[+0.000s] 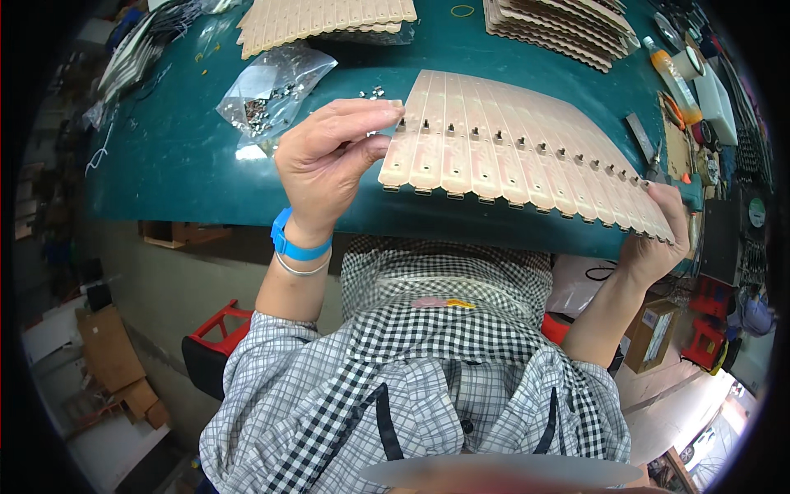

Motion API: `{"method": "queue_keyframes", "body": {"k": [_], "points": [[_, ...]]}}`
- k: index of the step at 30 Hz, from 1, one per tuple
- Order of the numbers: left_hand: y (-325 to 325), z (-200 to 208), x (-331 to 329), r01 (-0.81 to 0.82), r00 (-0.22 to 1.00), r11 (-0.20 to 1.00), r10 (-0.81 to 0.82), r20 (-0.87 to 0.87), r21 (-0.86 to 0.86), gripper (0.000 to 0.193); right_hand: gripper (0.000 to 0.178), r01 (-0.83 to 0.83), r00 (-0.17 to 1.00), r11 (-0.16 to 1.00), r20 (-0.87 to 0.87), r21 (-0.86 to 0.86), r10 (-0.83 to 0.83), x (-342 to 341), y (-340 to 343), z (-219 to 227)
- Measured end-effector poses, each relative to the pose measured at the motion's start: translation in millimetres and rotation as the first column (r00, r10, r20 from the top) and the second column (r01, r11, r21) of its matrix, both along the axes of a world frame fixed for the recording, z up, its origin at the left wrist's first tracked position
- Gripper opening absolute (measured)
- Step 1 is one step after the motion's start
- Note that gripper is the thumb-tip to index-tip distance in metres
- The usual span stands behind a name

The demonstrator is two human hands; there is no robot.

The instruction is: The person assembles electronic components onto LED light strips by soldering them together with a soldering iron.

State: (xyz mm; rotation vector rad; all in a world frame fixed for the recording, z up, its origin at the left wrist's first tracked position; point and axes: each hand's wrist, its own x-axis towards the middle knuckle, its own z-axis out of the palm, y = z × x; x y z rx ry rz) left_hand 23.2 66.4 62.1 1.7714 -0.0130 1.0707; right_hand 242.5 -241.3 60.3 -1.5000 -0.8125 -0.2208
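Observation:
A tan panel of joined narrow strips (494,99), likely circuit boards, is raised and tilted above the green table. A scalloped edge with small metal tabs runs along its near side. Across the strips stands a row of small black-and-metal parts (475,133) resembling slide switches. My left hand (325,160) pinches the panel's left edge between thumb and fingers. At the far right corner, my right hand (658,239) grips the other end, its fingers partly hidden behind the panel. Beyond my left hand lie a clear plastic bag of small metal parts (276,86) and a few loose ones (373,92).
Stacks of similar tan panels lie at the back middle (329,18) and back right (559,33) of the green table (181,181). A bottle with orange contents (673,78) and assorted tools crowd the right side. A red-and-black stool (216,342) stands below left.

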Motion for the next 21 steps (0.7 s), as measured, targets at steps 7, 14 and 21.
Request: {"method": "queue_keyframes", "body": {"k": [7, 14, 21], "points": [[7.3, -0.7, 3.2, 0.048, 0.999, 0.997, -0.048, -0.006, 0.063, 0.017, 0.018, -0.021, 1.0, 0.999, -0.011, 0.024, 0.022, 0.0, 0.6, 1.0], [6.6, -1.6, 6.3, 0.061, 0.998, 0.998, -0.061, -0.008, 0.018, 0.012, 0.018, 0.004, 1.0, 1.0, 0.001, 0.01, -0.004, -4.2, 2.2, 4.2], [6.3, -2.8, 7.8, 0.027, 1.0, 0.999, -0.026, -0.014, 0.03, 0.01, 0.018, 0.02, 1.0, 0.999, 0.004, 0.033, -0.02, -5.5, 7.0, 5.4]]}}
